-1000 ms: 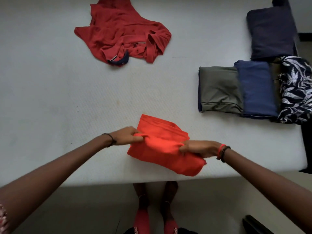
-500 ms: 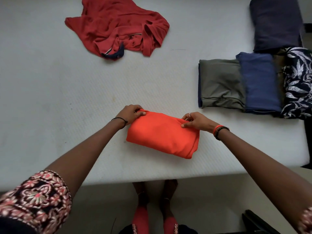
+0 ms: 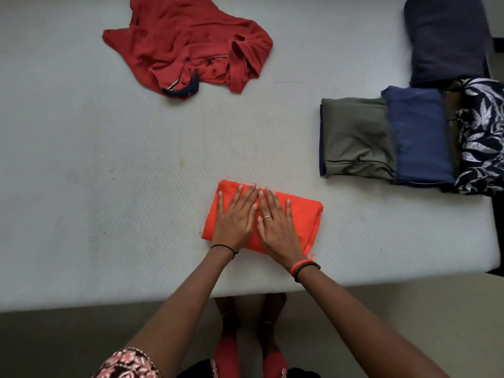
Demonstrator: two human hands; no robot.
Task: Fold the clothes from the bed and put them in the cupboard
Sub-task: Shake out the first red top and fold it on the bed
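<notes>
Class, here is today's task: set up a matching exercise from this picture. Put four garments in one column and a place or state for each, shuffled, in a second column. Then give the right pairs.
Column A
1. orange garment
2. red shirt
3. olive garment
4. leaf-print garment

Column B
a. crumpled and unfolded, on the far side of the bed
b. right end of the row of folded clothes
c. folded, pressed flat under the left hand and right hand
d. folded, left end of that row

Pairs: 1-c, 2-a, 3-d, 4-b
</notes>
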